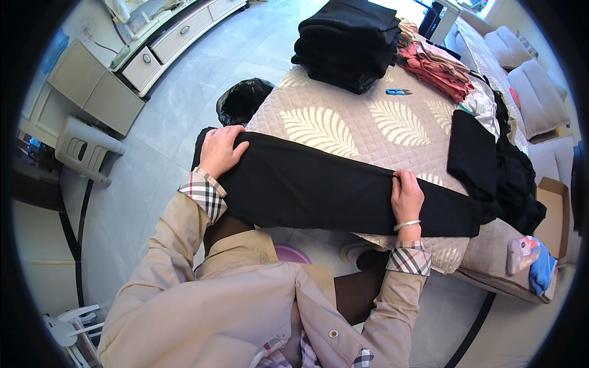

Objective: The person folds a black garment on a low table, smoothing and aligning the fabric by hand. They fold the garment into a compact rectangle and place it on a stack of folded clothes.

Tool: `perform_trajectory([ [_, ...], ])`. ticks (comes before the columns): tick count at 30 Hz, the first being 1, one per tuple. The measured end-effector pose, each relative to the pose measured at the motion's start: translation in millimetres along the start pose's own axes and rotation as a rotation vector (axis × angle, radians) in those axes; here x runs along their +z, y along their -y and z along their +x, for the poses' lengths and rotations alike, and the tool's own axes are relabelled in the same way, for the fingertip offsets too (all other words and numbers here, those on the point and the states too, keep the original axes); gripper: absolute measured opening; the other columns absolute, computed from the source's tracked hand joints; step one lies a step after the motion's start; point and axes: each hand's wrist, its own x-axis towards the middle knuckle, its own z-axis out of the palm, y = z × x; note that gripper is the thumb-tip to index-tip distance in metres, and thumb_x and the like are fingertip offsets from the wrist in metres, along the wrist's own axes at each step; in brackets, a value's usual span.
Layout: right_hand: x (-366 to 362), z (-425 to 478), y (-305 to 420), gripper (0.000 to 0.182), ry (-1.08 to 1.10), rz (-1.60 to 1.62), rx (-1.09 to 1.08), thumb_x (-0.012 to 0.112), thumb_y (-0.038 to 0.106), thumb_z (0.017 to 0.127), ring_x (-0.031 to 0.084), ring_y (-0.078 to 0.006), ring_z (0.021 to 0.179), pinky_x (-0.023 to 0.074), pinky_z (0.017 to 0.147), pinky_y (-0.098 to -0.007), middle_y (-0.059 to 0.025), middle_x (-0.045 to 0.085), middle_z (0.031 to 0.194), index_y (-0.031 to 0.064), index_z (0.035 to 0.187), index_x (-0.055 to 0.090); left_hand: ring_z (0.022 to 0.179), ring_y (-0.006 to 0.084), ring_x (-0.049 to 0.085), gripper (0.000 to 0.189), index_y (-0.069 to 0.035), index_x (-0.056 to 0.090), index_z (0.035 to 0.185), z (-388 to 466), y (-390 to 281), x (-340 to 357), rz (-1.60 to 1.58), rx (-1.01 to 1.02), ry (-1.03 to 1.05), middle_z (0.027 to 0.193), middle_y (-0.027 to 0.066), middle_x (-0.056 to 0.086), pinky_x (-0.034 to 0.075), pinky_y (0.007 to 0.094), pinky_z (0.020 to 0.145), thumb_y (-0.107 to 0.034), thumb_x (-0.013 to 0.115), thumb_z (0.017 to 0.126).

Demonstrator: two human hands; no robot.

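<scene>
Black trousers, or a similar long black garment, lie folded lengthwise across the near edge of a quilted cover with a leaf pattern. My left hand grips the upper left end, thumb on top of the cloth. Further right, my right hand pinches the garment's far edge between thumb and fingers. Beyond them stands a tall stack of folded black garments. Small blue thread snips rest on the cover beside that stack. At the right lie more black clothes, one of them folded.
Pink garments and a white cloth lie along the right side. An open cardboard box and a blue cloth are at the lower right. On the floor are a black plastic bag and a plastic stool.
</scene>
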Motion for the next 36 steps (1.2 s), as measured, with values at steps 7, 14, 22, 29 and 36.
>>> perform_trajectory([
  [7, 4.5, 0.9, 9.7, 0.021, -0.071, -0.117, -0.044, 0.063, 0.009, 0.08, 0.061, -0.033, 0.091, 0.0512, 0.075, -0.0428, -0.0137, 0.06, 0.1, 0.0091, 0.101, 0.062, 0.109, 0.0322, 0.059, 0.04, -0.001, 0.06, 0.12, -27.9, 42.7, -2.1, -0.31, -0.445, -0.172, 0.116, 0.0185, 0.063, 0.045, 0.039, 0.095, -0.031, 0.06, 0.092],
  [14, 15.6, -16.2, 33.5, 0.033, -0.083, -0.052, -0.122, 0.062, 0.003, 0.077, 0.057, -0.031, 0.094, 0.0459, 0.078, -0.0412, -0.0137, 0.055, 0.111, 0.0073, 0.11, 0.061, 0.109, 0.0199, 0.059, 0.041, 0.002, 0.054, 0.129, -117.0, 147.4, 79.3, -1.43, -0.846, 0.048, 0.123, 0.0134, 0.061, 0.048, 0.0323, 0.094, -0.027, 0.045, 0.102],
  [22, 29.7, -21.3, 80.3, 0.026, -0.013, 0.051, -0.225, 0.063, 0.008, 0.081, 0.058, -0.0289, 0.107, 0.0463, 0.09, -0.0406, -0.0116, 0.06, 0.114, 0.0076, 0.107, 0.065, 0.121, 0.0251, 0.056, 0.046, -0.007, 0.053, 0.134, -241.7, 204.3, 139.0, -1.868, -1.188, -0.321, 0.133, 0.0093, 0.058, 0.044, 0.0414, 0.105, -0.037, 0.051, 0.099],
  [29, 33.8, -30.5, 83.4, 0.035, 0.105, 0.0, -0.226, 0.06, 0.005, 0.083, 0.053, -0.0317, 0.118, 0.0403, 0.1, -0.043, -0.0141, 0.058, 0.122, 0.0056, 0.118, 0.061, 0.107, 0.0174, 0.064, 0.044, -0.001, 0.058, 0.126, -162.3, 163.0, 63.6, -1.848, -1.029, 0.127, 0.119, 0.0095, 0.066, 0.051, 0.0335, 0.095, -0.035, 0.059, 0.097],
  [36, 32.9, -30.1, 78.8, 0.034, 0.124, -0.025, -0.221, 0.06, 0.006, 0.084, 0.052, -0.0317, 0.118, 0.0395, 0.1, -0.0427, -0.0134, 0.057, 0.122, 0.006, 0.118, 0.061, 0.105, 0.0167, 0.064, 0.047, 0.001, 0.053, 0.129, -143.1, 147.5, -10.5, -1.631, -0.751, 0.016, 0.119, 0.0083, 0.065, 0.051, 0.0331, 0.094, -0.021, 0.069, 0.089],
])
